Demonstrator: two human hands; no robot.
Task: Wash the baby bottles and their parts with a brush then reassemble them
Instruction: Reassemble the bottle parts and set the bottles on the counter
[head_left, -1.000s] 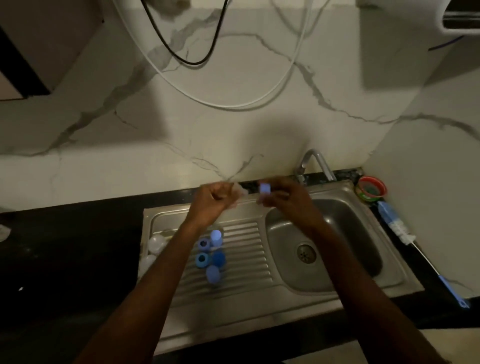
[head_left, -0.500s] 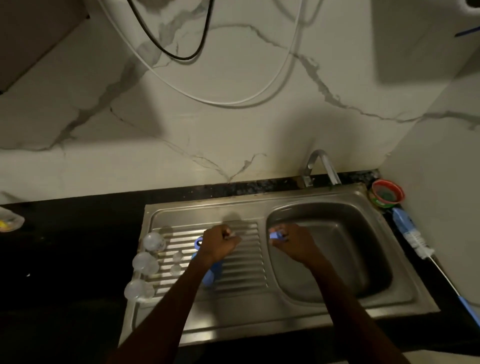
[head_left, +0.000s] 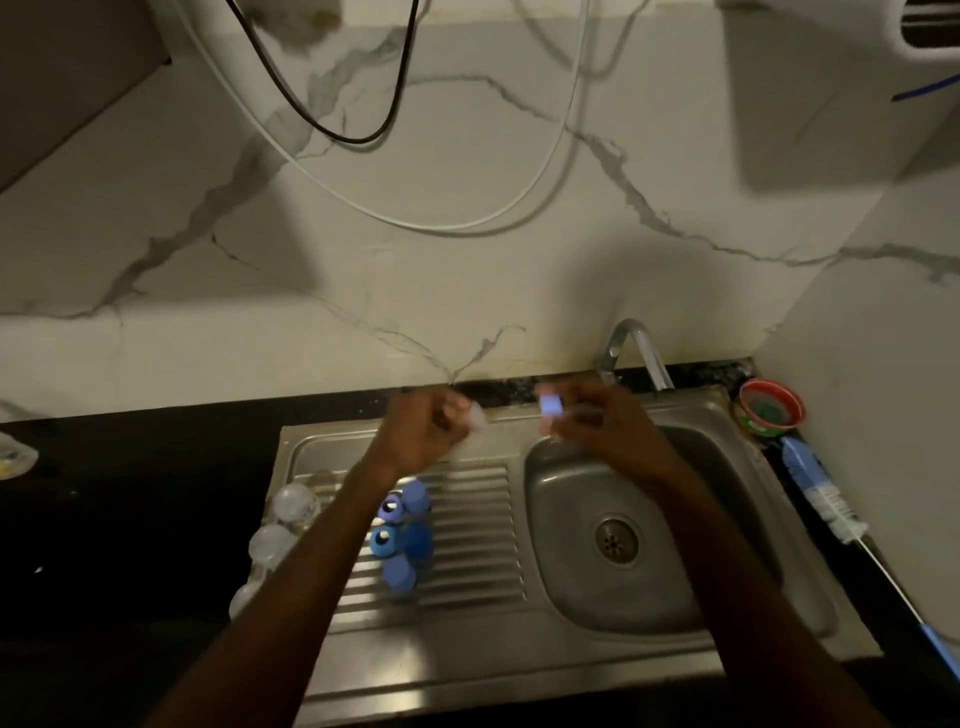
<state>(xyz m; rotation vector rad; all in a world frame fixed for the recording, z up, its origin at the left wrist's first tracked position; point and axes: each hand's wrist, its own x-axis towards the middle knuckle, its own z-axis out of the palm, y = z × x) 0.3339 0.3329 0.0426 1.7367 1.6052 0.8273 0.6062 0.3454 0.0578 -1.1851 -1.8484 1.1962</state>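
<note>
My left hand (head_left: 423, 431) is curled round a small clear teat (head_left: 475, 418) above the back of the draining board. My right hand (head_left: 602, 426) pinches a blue screw ring (head_left: 549, 405) over the back left corner of the sink bowl (head_left: 737, 587). Both are blurred. Several blue caps and rings (head_left: 402, 535) stand on the ribbed draining board (head_left: 467, 545). Three clear bottles (head_left: 296, 501) stand in a row along the board's left edge, partly hidden by my left forearm.
A bottle brush (head_left: 826, 499) with a blue and white head lies on the black counter right of the sink. A red and green bowl (head_left: 771, 410) sits behind it. The tap (head_left: 636, 353) stands at the sink's back. Cables hang on the marble wall.
Both hands have risen from the draining board level to the back of the sink, still holding the teat and the blue ring. The camera has tilted slightly.
</note>
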